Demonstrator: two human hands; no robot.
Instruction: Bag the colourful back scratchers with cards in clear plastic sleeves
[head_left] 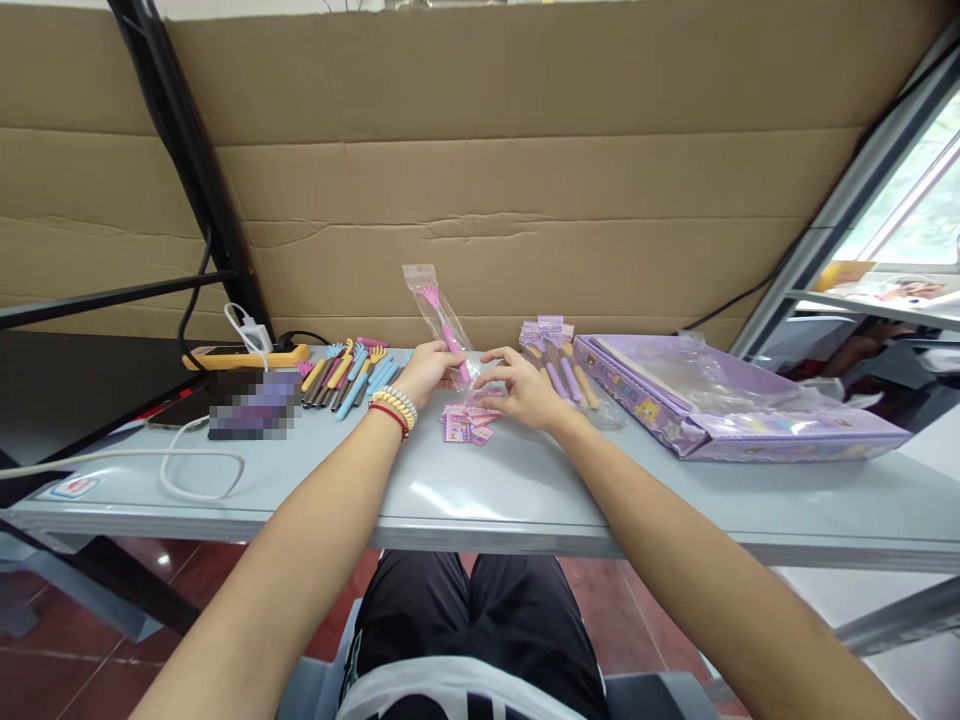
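A pale surface point(300, 490) bore a purple box point(720, 425) at the right. Mid-surface, the right hand point(525, 387) curved half-open, perhaps touching the plastic bag point(419, 278) that the left hand point(426, 374) gripped by its near end. Inside, a pink tool point(449, 336) slanted toward the far left; small cards point(459, 427) lay nearer.

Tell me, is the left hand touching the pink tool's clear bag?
Touching. The head view shows the left hand gripping the clear bag near its lower end.

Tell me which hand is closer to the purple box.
Right. The right hand is left of the purple box; the left hand is farther left, holding a pink tool.
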